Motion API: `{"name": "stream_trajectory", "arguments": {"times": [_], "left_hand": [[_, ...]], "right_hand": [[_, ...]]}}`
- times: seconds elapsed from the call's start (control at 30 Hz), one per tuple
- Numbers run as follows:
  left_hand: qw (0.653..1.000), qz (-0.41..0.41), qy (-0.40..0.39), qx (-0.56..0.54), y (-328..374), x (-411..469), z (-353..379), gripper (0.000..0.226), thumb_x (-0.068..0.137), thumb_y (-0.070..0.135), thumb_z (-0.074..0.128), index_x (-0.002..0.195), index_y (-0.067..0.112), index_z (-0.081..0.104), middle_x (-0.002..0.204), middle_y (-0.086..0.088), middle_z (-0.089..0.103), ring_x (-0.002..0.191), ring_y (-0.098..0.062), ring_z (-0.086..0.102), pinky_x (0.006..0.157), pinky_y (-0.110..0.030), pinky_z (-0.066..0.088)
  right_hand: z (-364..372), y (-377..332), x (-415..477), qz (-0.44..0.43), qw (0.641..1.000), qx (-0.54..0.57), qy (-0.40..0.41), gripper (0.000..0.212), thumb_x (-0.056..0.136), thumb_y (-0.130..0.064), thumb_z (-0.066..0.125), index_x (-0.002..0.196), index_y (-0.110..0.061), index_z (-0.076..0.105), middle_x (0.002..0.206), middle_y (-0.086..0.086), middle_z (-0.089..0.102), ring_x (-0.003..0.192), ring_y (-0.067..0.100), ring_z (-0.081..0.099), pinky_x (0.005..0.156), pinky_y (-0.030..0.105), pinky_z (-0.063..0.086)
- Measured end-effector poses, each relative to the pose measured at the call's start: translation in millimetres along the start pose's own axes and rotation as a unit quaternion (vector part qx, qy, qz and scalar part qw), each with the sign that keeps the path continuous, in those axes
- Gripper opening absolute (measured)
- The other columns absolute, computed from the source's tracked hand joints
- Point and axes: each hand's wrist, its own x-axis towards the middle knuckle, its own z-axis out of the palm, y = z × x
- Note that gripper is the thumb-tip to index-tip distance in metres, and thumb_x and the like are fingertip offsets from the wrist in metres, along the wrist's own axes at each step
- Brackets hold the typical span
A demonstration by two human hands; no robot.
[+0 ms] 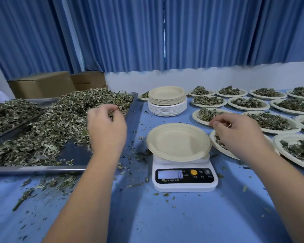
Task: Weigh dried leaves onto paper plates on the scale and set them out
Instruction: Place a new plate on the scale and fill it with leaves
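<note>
A white digital scale (184,178) stands on the blue table, its display reading 0. An empty beige paper plate (178,142) lies on it. To the left, a metal tray (74,155) holds a big heap of dried leaves (65,118). My left hand (106,128) is over that heap, its curled fingers pinching a few leaves. My right hand (235,133) hovers right of the scale above a filled plate (218,143), fingers loosely bent, with nothing visible in them.
A stack of paper plates (167,100) stands behind the scale. Several leaf-filled plates (247,102) cover the table's right side. A second tray of leaves (7,113) and cardboard boxes (42,85) are at the far left. Leaf bits are scattered around the scale.
</note>
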Motion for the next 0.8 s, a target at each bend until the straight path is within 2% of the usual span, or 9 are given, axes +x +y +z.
{"name": "stream_trajectory", "arguments": {"times": [0.1, 0.2, 0.27, 0.33, 0.4, 0.5, 0.63, 0.7, 0.8], "left_hand": [[0.995, -0.084, -0.023, 0.057, -21, 22, -25, 0.038, 0.097, 0.038, 0.037, 0.126, 0.023, 0.056, 0.132, -0.01, 0.051, 0.114, -0.029, 0.053, 0.096, -0.042, 0.042], [0.947, -0.172, -0.254, 0.098, -38, 28, -27, 0.073, 0.095, 0.066, 0.01, 0.15, 0.022, 0.03, 0.155, -0.008, 0.031, 0.143, -0.027, 0.028, 0.115, -0.045, 0.021], [0.901, -0.221, -0.363, 0.087, -42, 35, -31, 0.093, 0.083, 0.077, 0.001, 0.147, 0.021, 0.036, 0.15, -0.01, 0.04, 0.139, -0.029, 0.035, 0.114, -0.049, 0.028], [0.895, -0.207, -0.383, 0.094, -41, 49, -36, 0.089, 0.083, 0.075, 0.001, 0.13, 0.019, 0.051, 0.122, -0.01, 0.061, 0.113, -0.03, 0.058, 0.098, -0.046, 0.047], [0.919, -0.15, -0.342, 0.125, -41, 64, -37, 0.078, 0.089, 0.071, 0.004, 0.117, 0.021, 0.057, 0.109, -0.007, 0.066, 0.095, -0.026, 0.064, 0.088, -0.042, 0.051], [0.924, -0.052, -0.329, 0.187, -45, 79, -26, 0.087, 0.086, 0.075, 0.004, 0.133, 0.023, 0.054, 0.138, -0.008, 0.055, 0.125, -0.028, 0.051, 0.108, -0.044, 0.035], [0.846, -0.067, -0.486, 0.21, -54, 73, -5, 0.098, 0.073, 0.084, 0.002, 0.15, 0.031, 0.032, 0.159, -0.001, 0.023, 0.145, -0.026, 0.022, 0.117, -0.048, 0.013], [0.821, -0.073, -0.518, 0.226, -58, 77, -3, 0.096, 0.075, 0.081, 0.001, 0.143, 0.028, 0.043, 0.155, -0.004, 0.033, 0.14, -0.027, 0.033, 0.115, -0.045, 0.024], [0.841, -0.025, -0.5, 0.208, -57, 85, -12, 0.086, 0.077, 0.078, 0.001, 0.111, 0.029, 0.063, 0.124, -0.004, 0.065, 0.105, -0.017, 0.063, 0.09, -0.033, 0.049]], "right_hand": [[0, -1, -1, -0.004, 1.0, -0.01, -0.002, 0.019, 0.092, -0.017, 0.055, 0.082, -0.024, 0.069, 0.062, -0.003, 0.062, 0.054, 0.012, 0.052, 0.049, 0.024, 0.033], [3, -2, -1, -0.012, 1.0, -0.006, -0.002, 0.021, 0.091, -0.016, 0.057, 0.077, -0.028, 0.068, 0.058, -0.006, 0.061, 0.053, 0.015, 0.055, 0.048, 0.026, 0.036], [4, -2, -1, -0.016, 1.0, -0.004, 0.002, 0.024, 0.09, -0.016, 0.058, 0.072, -0.03, 0.066, 0.057, -0.008, 0.062, 0.047, 0.011, 0.053, 0.047, 0.026, 0.033], [4, -2, 1, -0.013, 1.0, -0.003, 0.009, 0.024, 0.089, -0.017, 0.058, 0.071, -0.031, 0.066, 0.056, -0.01, 0.061, 0.045, 0.006, 0.052, 0.045, 0.023, 0.031], [3, -1, 2, -0.011, 1.0, -0.007, 0.02, 0.022, 0.09, -0.018, 0.058, 0.074, -0.03, 0.067, 0.056, -0.011, 0.06, 0.05, 0.008, 0.056, 0.043, 0.018, 0.028], [2, 0, 3, -0.01, 1.0, 0.003, 0.02, 0.02, 0.09, -0.017, 0.057, 0.078, -0.027, 0.069, 0.056, -0.01, 0.059, 0.049, 0.009, 0.055, 0.04, 0.017, 0.032], [3, 2, 2, -0.015, 1.0, 0.018, 0.0, 0.022, 0.09, -0.015, 0.057, 0.076, -0.027, 0.068, 0.051, -0.009, 0.058, 0.045, 0.002, 0.05, 0.041, 0.016, 0.031], [3, 2, 1, -0.021, 0.999, 0.027, -0.008, 0.021, 0.09, -0.015, 0.056, 0.076, -0.026, 0.068, 0.053, -0.018, 0.059, 0.046, 0.0, 0.05, 0.043, 0.013, 0.036], [4, 3, 3, -0.028, 0.999, 0.032, -0.01, 0.021, 0.09, -0.016, 0.055, 0.076, -0.027, 0.067, 0.055, -0.025, 0.057, 0.044, 0.001, 0.049, 0.044, 0.009, 0.037]]}}
